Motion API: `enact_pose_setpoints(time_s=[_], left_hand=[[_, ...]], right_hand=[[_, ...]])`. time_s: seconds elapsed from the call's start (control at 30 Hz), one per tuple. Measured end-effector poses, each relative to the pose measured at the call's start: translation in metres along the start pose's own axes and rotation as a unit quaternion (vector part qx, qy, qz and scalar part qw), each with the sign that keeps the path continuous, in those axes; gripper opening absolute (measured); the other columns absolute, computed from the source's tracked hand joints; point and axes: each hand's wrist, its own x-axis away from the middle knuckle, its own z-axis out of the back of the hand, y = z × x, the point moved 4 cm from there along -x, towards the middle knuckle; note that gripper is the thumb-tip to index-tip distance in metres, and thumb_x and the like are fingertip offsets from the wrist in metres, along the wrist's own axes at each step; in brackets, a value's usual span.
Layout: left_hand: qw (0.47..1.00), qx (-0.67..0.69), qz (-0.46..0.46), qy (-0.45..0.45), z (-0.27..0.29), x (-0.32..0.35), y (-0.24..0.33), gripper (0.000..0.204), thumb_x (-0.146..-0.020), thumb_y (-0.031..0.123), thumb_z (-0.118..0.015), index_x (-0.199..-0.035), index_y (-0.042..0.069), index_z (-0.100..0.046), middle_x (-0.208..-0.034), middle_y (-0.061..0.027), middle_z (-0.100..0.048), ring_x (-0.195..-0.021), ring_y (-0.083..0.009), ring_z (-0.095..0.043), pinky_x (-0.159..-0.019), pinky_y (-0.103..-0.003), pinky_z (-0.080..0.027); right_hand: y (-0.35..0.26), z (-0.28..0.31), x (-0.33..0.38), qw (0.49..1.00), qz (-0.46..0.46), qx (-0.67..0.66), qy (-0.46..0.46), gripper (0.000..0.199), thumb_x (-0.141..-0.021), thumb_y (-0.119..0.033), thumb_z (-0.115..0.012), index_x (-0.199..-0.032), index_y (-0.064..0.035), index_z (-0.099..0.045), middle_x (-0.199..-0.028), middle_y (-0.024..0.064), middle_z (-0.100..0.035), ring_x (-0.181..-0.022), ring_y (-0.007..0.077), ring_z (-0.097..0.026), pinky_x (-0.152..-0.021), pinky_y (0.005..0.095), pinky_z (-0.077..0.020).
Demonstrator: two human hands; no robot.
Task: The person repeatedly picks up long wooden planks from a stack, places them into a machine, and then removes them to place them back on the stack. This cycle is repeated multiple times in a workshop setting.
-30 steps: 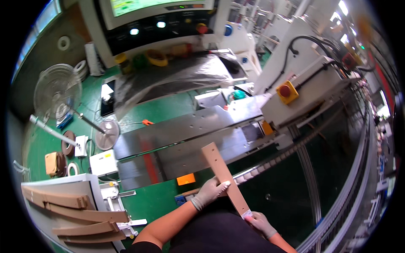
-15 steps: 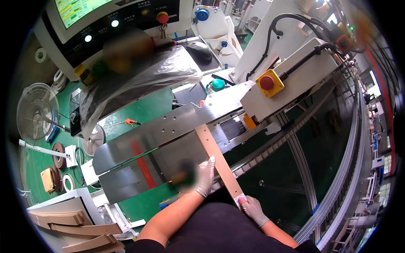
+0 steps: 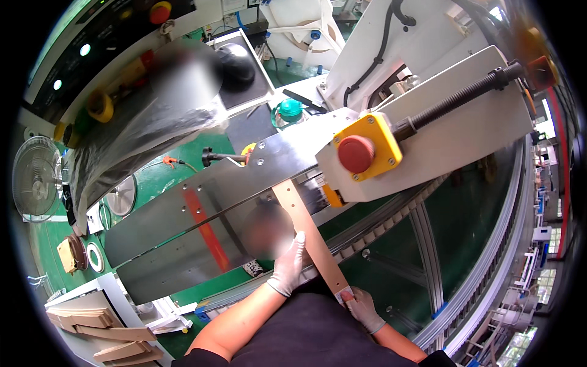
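A long tan strip [image 3: 310,238], like a thin board with small holes near its ends, slants from the metal worktable [image 3: 171,229] toward my body. My left hand [image 3: 288,266], in a pale glove, grips its left edge about midway, thumb up along the side; a blurred patch hides the fingers' far side. My right hand [image 3: 365,310], also gloved, is closed on the near end, its thumb pressed by a small white printed label [image 3: 343,293]. The strip's far end lies on the table beside the machine head.
A red emergency button [image 3: 356,154] on a yellow box sits on the white machine head [image 3: 446,134]. A conveyor rail [image 3: 391,226] runs to the right. Plastic film [image 3: 140,134] covers a surface at left, a mouse [image 3: 236,64] behind it. Tan boards [image 3: 92,318] stack at lower left.
The view has moved closer to the table and machine head, which look larger. Both hands keep their hold on the strip, which stays at much the same slant.
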Motion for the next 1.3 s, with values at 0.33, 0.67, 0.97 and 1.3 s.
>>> enact_pose_setpoints(time_s=[0.33,0.67,0.97,1.3], left_hand=[[0.983,-0.125,-0.13,-0.015,-0.106,-0.059,0.003,0.054,-0.112,0.047,-0.05,-0.127,-0.002,-0.065,-0.111,-0.0113,-0.073,-0.104,-0.0198,-0.07,-0.086,-0.036,-0.058],[0.994,-0.105,-0.006,0.017,-0.222,-0.127,-0.022,0.06,-0.108,0.057,-0.05,-0.128,0.001,-0.061,-0.113,-0.0175,-0.066,-0.101,-0.0252,-0.064,-0.091,-0.043,-0.052],[0.931,-0.354,-0.01,-0.092,-0.261,-0.2,-0.065,0.058,-0.104,0.056,-0.061,-0.118,0.0,-0.069,-0.103,-0.0135,-0.071,-0.089,-0.0232,-0.068,-0.083,-0.04,-0.055],[0.427,-0.804,-0.398,-0.114,-0.078,-0.045,-0.041,0.032,-0.093,0.035,-0.066,-0.113,0.011,-0.068,-0.109,-0.0138,-0.069,-0.092,-0.036,-0.071,-0.082,-0.047,-0.059]], right_hand=[[0.045,0.085,-0.04,0.996,0.011,-0.073,0.052,0.049,-0.105,-0.045,-0.057,-0.109,0.0027,-0.07,-0.097,0.029,-0.071,-0.095,0.0493,-0.07,-0.079,0.0502,-0.0552],[0.094,0.205,-0.085,0.996,0.011,-0.051,0.067,0.053,-0.106,-0.046,-0.057,-0.107,0.0058,-0.068,-0.089,0.0235,-0.071,-0.086,0.0352,-0.072,-0.074,0.0453,-0.0533],[0.198,0.272,-0.128,0.977,-0.051,-0.143,0.147,0.044,-0.103,-0.038,-0.062,-0.114,0.0042,-0.068,-0.101,0.0199,-0.072,-0.093,0.037,-0.07,-0.08,0.0481,-0.0537],[-0.015,0.139,-0.157,0.867,0.445,0.065,0.215,0.048,-0.092,-0.036,-0.072,-0.131,-0.0084,-0.064,-0.123,0.0176,-0.065,-0.119,0.043,-0.058,-0.104,0.0575,-0.0434]])
